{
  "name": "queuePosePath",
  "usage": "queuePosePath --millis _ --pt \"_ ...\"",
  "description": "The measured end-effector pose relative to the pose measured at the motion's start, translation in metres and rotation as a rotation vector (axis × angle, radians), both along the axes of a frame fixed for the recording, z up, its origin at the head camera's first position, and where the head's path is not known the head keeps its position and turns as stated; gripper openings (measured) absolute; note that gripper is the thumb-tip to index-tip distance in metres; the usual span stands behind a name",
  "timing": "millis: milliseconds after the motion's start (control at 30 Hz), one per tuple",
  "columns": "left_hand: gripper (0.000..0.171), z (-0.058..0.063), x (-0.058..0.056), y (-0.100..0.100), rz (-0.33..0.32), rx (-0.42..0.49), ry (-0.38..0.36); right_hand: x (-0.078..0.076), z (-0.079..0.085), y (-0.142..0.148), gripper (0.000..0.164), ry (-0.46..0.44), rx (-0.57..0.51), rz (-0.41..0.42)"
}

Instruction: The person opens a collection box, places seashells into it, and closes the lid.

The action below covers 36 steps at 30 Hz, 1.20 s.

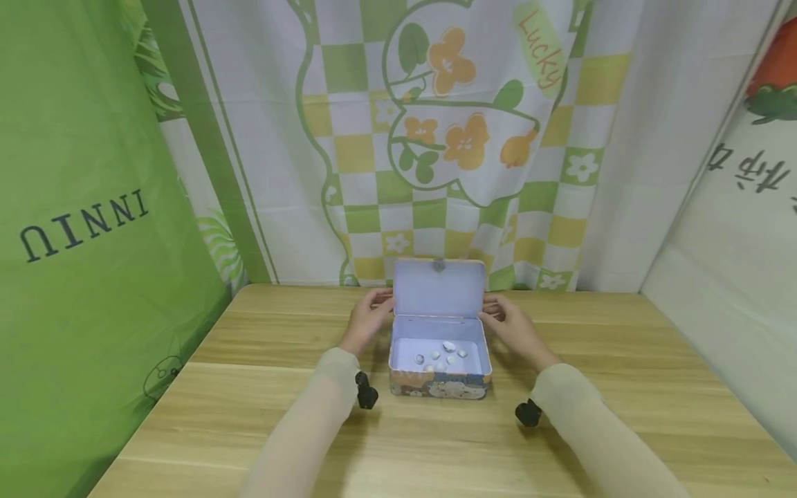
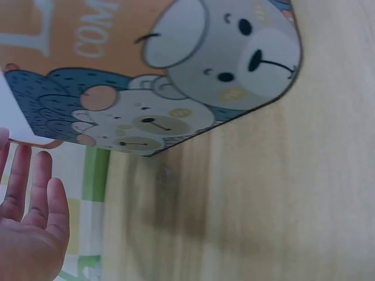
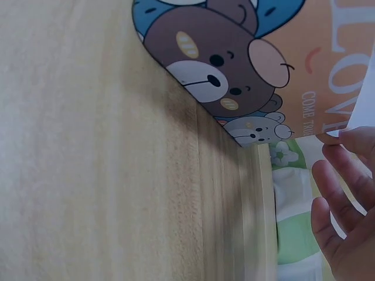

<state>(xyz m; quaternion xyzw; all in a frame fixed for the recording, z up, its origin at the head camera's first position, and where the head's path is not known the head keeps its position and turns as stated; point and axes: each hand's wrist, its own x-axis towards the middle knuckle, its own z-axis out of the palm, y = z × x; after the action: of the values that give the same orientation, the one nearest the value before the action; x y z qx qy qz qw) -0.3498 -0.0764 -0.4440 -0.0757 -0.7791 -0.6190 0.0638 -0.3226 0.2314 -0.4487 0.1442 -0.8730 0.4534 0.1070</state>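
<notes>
A hinged tin box [image 1: 440,386] stands on the table with its lid [image 1: 438,294] raised. Inside lie several small pale, roundish pieces [image 1: 450,347]; their exact kind is too small to tell. My left hand [image 1: 366,321] pinches the lid's left edge, and the right hand [image 1: 517,332] does the same on the opposite edge. In the left wrist view the other fingers [image 2: 39,196] extend loosely past the lid. Cartoon bears cover the tin's side [image 3: 234,76] in the right wrist view, where thumb and forefinger meet at the lid's corner.
The wooden table [image 1: 261,415] runs back to a patterned curtain [image 1: 436,207]. Green cloth [image 1: 93,311] hangs on the left, pale cloth [image 1: 735,297] on the right. A black wrist camera sits below each hand.
</notes>
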Motion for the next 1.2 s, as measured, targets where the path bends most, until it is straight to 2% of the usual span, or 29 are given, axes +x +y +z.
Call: queuePosePath --millis 200,400,633,1067,1200 --pt "0.033 0.014 -0.001 -0.002 -0.029 0.054 0.012 0.002 0.001 -0.001 0.032 0.015 -0.013 0.010" --pt "0.038 0.024 0.000 -0.005 -0.043 0.032 0.028 0.004 0.001 -0.001 0.032 0.025 -0.007 0.017" --pt "0.040 0.034 0.005 -0.005 -0.056 0.063 0.036 0.007 0.002 0.000 0.029 0.044 0.017 0.009" --pt "0.040 0.037 0.011 -0.005 -0.050 0.075 0.041 0.022 0.009 0.002 0.029 0.092 0.046 -0.022" --pt "0.041 0.039 0.014 -0.005 -0.048 0.075 0.025 0.029 0.016 0.000 0.028 0.109 0.040 -0.033"
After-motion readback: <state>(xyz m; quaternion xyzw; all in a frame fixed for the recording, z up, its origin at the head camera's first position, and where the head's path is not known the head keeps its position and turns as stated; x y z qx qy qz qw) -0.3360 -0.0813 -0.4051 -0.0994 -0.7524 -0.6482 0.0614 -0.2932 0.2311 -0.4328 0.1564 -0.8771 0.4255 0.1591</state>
